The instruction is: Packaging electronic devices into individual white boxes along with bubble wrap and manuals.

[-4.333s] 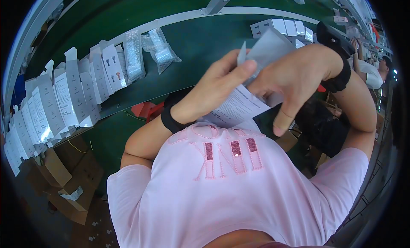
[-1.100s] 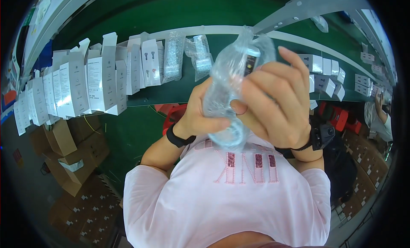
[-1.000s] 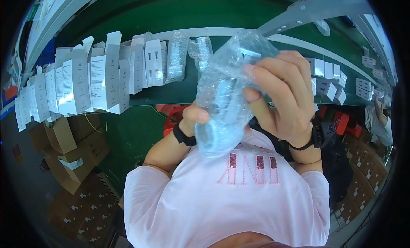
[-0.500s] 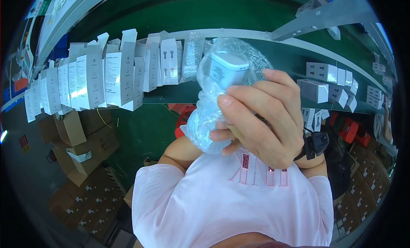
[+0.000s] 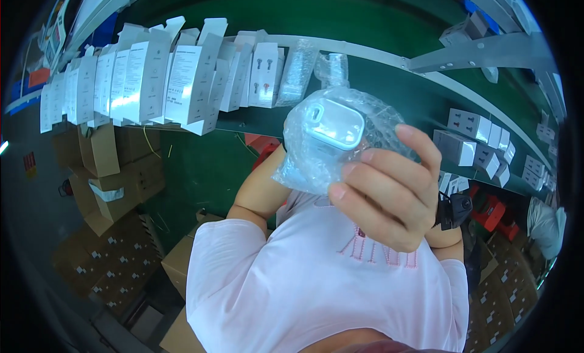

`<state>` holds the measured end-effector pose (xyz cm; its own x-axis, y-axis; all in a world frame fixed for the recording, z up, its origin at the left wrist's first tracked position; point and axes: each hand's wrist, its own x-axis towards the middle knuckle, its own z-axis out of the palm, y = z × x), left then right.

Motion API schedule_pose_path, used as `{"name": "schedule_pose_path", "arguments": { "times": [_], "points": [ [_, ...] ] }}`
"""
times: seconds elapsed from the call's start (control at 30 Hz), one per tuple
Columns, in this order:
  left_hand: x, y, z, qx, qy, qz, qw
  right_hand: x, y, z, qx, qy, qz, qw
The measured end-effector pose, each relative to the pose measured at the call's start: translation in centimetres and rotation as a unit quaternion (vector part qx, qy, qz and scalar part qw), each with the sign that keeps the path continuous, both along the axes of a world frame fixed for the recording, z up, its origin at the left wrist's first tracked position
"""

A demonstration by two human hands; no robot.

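A clear bubble-wrap bag (image 5: 298,131) is held up in front of my chest. Inside it lies a small white case (image 5: 337,125) with rounded corners and a small oval opening in one corner. My right hand (image 5: 389,195) grips the bag from the right, its fingertips against the plastic beside the case. My left forearm (image 5: 258,189) reaches up to the bag's lower left, and my left hand is hidden behind it. Behind the bag, on the green bench (image 5: 380,85), stand a bubble-wrapped roll (image 5: 298,70) and a smaller wrapped piece (image 5: 334,70).
A row of white cartons (image 5: 143,79), several with raised flaps, lines the bench's left. More small white boxes (image 5: 468,125) sit at the right. A metal rail (image 5: 365,55) runs along the far edge. Brown cardboard boxes (image 5: 100,164) stand on the floor at the left.
The bag has turned, so the case now shows its broad face with the oval opening. It sits a little lower and farther right. The wrapped piece behind it has come into view.
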<state>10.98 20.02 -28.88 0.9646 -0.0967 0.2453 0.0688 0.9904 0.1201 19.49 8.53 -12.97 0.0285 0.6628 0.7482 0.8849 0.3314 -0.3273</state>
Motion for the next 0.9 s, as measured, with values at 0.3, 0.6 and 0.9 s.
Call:
{"name": "schedule_pose_path", "arguments": {
  "times": [0.3, 0.6, 0.9],
  "points": [
    [0.0, -0.3, -0.3, 0.071, 0.048, 0.028, 0.996, 0.8, 0.7, 0.3, -0.015, 0.011, -0.042, 0.999],
    [-3.9, 1.8, 0.8, 0.147, 0.092, 0.088, 0.981, 2.2, 1.3, -0.2, -0.125, -0.053, -0.012, 0.991],
    [-3.3, 0.6, 3.1, 0.161, 0.170, 0.057, 0.971, 7.3, 2.7, -8.1, -0.141, 0.822, 0.191, 0.517]
  ]
}}
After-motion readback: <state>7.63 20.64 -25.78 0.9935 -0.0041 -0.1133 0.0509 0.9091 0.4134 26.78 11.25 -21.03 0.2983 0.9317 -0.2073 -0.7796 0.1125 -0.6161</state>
